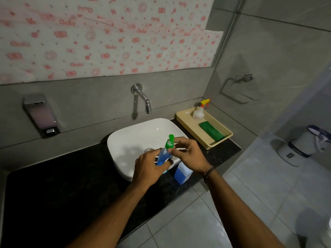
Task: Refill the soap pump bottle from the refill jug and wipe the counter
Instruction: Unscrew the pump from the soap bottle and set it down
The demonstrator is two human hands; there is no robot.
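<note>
Over the front edge of the white basin (143, 129), the left hand (148, 167) wraps the body of the soap pump bottle (163, 157), held tilted. The right hand (188, 154) pinches its green pump head (169, 143) with fingertips. The bottle holds blue liquid. Just right of the basin, a blue-and-white container (182, 173) stands on the black counter (62, 185). Further right, a beige tray (189, 126) holds a spray bottle (198, 112) and a folded green cloth (212, 131).

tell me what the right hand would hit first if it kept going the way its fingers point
The right hand points left at the green pump head of the soap bottle, and its fingertips already seem to touch it. Beyond that lies the left hand, though depth is unclear.
</note>
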